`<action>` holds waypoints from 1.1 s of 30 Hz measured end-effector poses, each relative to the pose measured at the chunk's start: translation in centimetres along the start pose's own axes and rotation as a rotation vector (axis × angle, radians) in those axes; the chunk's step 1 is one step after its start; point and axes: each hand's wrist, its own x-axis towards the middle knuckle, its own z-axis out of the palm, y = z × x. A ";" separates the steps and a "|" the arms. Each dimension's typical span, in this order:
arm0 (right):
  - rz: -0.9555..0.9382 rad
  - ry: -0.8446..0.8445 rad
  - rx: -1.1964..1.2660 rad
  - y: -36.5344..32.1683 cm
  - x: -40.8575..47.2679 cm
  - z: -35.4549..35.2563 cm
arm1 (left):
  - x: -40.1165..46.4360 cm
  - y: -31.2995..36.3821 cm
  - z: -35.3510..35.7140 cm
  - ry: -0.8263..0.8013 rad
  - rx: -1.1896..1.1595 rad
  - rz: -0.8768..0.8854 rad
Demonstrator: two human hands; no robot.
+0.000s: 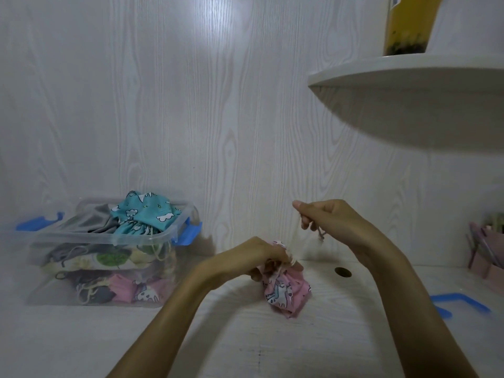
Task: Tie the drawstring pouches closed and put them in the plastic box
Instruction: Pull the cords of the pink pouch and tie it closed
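Note:
A pink drawstring pouch [286, 291] with a cartoon print sits on the white desk in the middle. My left hand [261, 257] grips its gathered neck from the left. My right hand [324, 216] is raised above and to the right of it, pinching the pale drawstring [320, 234], whose knotted end hangs below my fingers. At the left stands the clear plastic box [81, 236] with blue clips, holding several pouches. A turquoise cloud-print pouch [144, 214] lies on top, sticking up above the rim.
The box's clear lid with a blue rim [461, 302] lies at the right on the desk. A rounded white shelf [409, 105] juts out overhead at the right with a yellow drink cup [409, 25] on it. A pink pen holder [488, 255] stands at the far right.

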 end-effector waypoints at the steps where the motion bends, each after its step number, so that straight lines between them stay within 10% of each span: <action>1: -0.003 0.019 -0.003 0.0 0.0 0.1 | 0.0 -0.2 -0.1 -0.011 0.012 0.019; 8: -0.161 -0.266 0.062 0.4 0.3 1.6 | -0.4 -0.7 0.0 -0.100 -0.073 0.034; 18: 0.256 -0.266 -0.154 1.9 0.7 1.9 | 0.2 -1.2 -1.0 0.054 -0.314 0.007; 26: 0.171 -0.038 0.848 1.6 1.3 0.7 | 0.2 -1.5 -1.5 0.207 -0.727 -0.095; 33: 0.069 -0.151 -0.107 1.3 -0.6 -3.0 | -0.4 -1.2 -1.9 0.252 -0.847 -0.106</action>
